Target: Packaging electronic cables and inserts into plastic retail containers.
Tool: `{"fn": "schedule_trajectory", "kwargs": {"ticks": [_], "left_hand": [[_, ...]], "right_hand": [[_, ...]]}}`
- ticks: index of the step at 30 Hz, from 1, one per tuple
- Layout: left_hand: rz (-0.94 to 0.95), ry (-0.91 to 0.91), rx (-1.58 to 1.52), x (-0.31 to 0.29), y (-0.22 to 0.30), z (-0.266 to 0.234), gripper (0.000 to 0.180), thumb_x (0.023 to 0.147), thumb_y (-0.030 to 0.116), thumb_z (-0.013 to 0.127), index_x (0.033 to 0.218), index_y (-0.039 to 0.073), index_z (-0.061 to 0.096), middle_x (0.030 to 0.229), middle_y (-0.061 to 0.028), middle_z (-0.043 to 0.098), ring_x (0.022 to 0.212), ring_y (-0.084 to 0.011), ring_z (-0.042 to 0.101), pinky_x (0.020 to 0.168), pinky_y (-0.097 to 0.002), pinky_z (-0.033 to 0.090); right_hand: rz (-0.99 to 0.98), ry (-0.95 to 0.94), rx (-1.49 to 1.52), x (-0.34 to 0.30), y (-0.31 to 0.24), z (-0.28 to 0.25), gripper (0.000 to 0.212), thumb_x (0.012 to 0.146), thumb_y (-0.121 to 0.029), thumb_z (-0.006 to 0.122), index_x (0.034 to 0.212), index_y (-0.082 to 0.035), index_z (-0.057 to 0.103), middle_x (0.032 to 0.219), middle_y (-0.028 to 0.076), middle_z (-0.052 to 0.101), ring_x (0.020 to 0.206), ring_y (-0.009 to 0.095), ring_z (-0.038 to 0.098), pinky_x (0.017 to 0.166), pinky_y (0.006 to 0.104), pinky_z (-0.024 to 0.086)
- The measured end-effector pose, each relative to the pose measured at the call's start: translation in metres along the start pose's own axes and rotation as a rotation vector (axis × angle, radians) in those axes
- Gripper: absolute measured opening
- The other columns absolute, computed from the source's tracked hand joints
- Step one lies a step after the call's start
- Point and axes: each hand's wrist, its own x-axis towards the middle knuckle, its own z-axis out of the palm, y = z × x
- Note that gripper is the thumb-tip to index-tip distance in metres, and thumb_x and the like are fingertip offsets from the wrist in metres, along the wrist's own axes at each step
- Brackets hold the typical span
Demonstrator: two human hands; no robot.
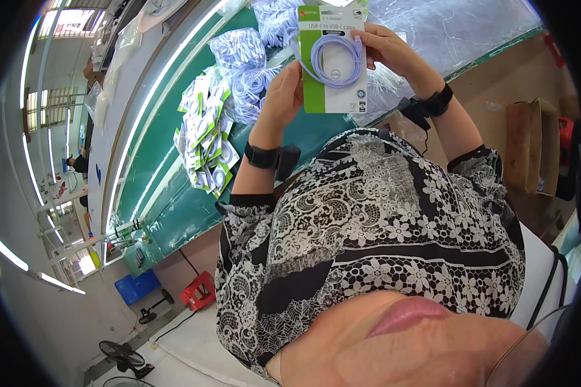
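Separating left grip (284, 94) from right grip (388, 50): carded cable (334, 63).

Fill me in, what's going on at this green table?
A person holds up a green-and-white card with a coiled pale purple cable on its front. The right hand grips the card's right edge; the left hand is at its left edge, its grip partly hidden. On the table, a pile of similar carded cables lies to the left, beside bundles of loose cables.
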Motion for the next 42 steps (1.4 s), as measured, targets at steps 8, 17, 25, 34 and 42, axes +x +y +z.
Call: {"fn": "schedule_trajectory", "kwargs": {"ticks": [8, 17, 25, 34, 42], "left_hand": [[-0.061, 0.14, -0.166, 0.022, -0.027, -0.005, 0.03, 0.1, 0.023, 0.043, 0.124, 0.007, 0.048, 0.099, -0.0039, 0.062, 0.086, -0.0124, 0.063, 0.069, -0.0236, 0.052], [0.135, 0.359, -0.714, 0.032, -0.076, 0.012, 0.027, 0.095, 0.008, 0.051, 0.121, 0.008, 0.044, 0.109, -0.0067, 0.06, 0.096, -0.02, 0.063, 0.081, -0.0355, 0.056], [0.06, 0.353, -0.682, 0.028, -0.05, 0.03, 0.018, 0.093, 0.007, 0.054, 0.11, 0.001, 0.052, 0.099, -0.0093, 0.063, 0.086, -0.0204, 0.066, 0.08, -0.0345, 0.058], [0.089, 0.451, -0.568, 0.035, -0.062, 0.032, 0.023, 0.091, 0.007, 0.058, 0.112, 0.0, 0.052, 0.103, -0.0095, 0.062, 0.089, -0.0211, 0.065, 0.075, -0.0343, 0.059], [0.173, 0.536, -0.585, 0.035, -0.049, 0.038, 0.024, 0.089, 0.004, 0.06, 0.112, 0.002, 0.053, 0.101, -0.0089, 0.062, 0.087, -0.0188, 0.065, 0.075, -0.0324, 0.059]], "right_hand": [[-0.025, 0.071, -0.307, 0.025, 0.006, -0.004, 0.027, 0.093, -0.03, 0.056, 0.09, -0.004, 0.059, 0.063, 0.0, 0.054, 0.05, 0.007, 0.051, 0.045, 0.0201, 0.04], [-0.715, 0.322, -1.169, -0.003, 0.011, 0.06, 0.029, 0.076, -0.019, 0.07, 0.1, -0.008, 0.059, 0.091, 0.008, 0.06, 0.079, 0.025, 0.058, 0.075, 0.0363, 0.043], [-0.713, 0.34, -1.268, -0.004, 0.02, 0.047, 0.01, 0.077, -0.013, 0.065, 0.086, -0.01, 0.06, 0.08, 0.003, 0.058, 0.082, 0.024, 0.057, 0.083, 0.0358, 0.038], [-0.784, 0.241, -1.248, -0.001, 0.031, 0.034, 0.015, 0.075, -0.016, 0.068, 0.089, -0.013, 0.066, 0.089, 0.003, 0.061, 0.089, 0.023, 0.056, 0.087, 0.0371, 0.036], [-0.806, 0.351, -1.231, -0.012, 0.015, 0.03, 0.025, 0.071, -0.016, 0.073, 0.095, -0.015, 0.07, 0.103, 0.002, 0.061, 0.1, 0.023, 0.051, 0.09, 0.0352, 0.036]]}}
